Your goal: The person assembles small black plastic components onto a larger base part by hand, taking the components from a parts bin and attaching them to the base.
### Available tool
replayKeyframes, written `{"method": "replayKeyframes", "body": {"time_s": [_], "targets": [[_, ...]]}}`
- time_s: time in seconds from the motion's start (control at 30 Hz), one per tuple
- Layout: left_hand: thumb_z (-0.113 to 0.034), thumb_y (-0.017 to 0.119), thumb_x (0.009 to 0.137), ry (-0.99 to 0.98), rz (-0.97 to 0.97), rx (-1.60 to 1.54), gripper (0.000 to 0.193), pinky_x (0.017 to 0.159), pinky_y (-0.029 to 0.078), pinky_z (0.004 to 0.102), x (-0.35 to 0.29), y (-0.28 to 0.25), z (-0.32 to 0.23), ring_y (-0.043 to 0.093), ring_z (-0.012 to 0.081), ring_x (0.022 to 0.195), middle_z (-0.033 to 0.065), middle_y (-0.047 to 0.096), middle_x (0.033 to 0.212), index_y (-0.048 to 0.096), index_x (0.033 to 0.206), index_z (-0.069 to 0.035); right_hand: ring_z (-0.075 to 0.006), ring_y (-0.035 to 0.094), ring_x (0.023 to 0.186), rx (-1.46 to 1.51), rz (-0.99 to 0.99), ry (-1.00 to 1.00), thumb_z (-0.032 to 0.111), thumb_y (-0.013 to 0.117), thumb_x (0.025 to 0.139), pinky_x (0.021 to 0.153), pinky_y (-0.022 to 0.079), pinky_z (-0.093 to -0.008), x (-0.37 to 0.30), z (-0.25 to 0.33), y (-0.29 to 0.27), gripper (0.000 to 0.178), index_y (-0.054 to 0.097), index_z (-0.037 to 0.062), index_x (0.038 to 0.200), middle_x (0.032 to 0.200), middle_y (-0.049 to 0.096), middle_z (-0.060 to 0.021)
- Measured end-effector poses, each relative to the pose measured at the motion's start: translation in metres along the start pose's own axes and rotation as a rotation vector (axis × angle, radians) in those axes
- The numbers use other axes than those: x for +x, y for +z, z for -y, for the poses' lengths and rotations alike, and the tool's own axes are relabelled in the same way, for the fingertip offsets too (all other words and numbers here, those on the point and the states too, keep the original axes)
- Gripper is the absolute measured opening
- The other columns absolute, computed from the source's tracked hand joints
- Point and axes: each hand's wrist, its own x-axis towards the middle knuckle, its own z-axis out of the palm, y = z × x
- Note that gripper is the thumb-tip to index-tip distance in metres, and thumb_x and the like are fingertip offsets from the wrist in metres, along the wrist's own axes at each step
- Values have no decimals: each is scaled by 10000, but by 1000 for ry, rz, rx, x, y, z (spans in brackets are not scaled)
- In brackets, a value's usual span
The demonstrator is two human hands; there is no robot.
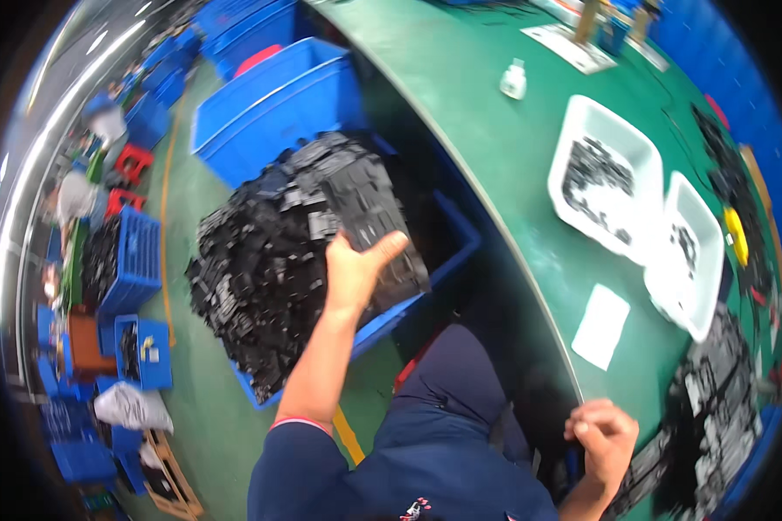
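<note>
To my left, a blue crate (382, 323) is heaped high with small black plastic parts (256, 260). My left hand (356, 271) reaches over the heap's right side and grips a long block of dark plastic pieces (365, 201), its thumb lying across the near end. By the front edge of the green table, my right hand (604, 441) is closed with its fingers curled in. Whatever it may hold is hidden.
Two white tubs (565, 187) with small black parts stand on the green table (469, 95), near a white sheet (601, 326) and a small bottle (513, 80). Dark parts (712, 408) pile up at the right. Empty-looking stacked blue crates (278, 108) adjoin the heap.
</note>
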Motion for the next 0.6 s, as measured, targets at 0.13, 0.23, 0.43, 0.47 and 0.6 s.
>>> {"method": "replayKeyframes", "body": {"time_s": [0.13,0.23,0.43,0.47,0.6], "targets": [[-97,783,779,-219,377,-291,280,733,515,272,-61,66,8,613,103,794,23,656,900,633,999,-9,-167,621,702,13,-111,-72,-107,623,807,631,519,-275,2,12,9,114,642,-75,915,859,633,-140],[-143,746,831,-265,588,-223,213,705,496,249,-93,95,3,594,79,781,0,647,881,643,972,-21,-140,617,723,38,-239,-41,-101,623,821,629,512,-260,-1,21,7,138,637,-70,955,839,646,-108],[-152,714,864,-393,815,-230,212,731,489,241,-129,119,-11,585,68,815,-8,640,905,634,1013,-25,-104,608,754,89,-290,-213,-94,627,840,689,491,-219,-2,28,-3,166,650,-53,999,868,648,-73],[-147,707,869,-389,843,-229,218,741,488,241,-133,121,-11,584,69,832,-7,637,921,629,1030,-23,-104,608,754,87,-312,-210,-94,627,840,689,491,-219,0,27,-5,166,650,-53,999,868,648,-73],[-149,687,884,-411,898,-237,250,779,495,252,-144,128,-14,593,83,882,24,648,991,619,1083,-16,-86,596,758,-79,-346,-341,-76,635,844,679,482,-210,15,21,-6,143,674,-38,975,925,642,-50]]}}
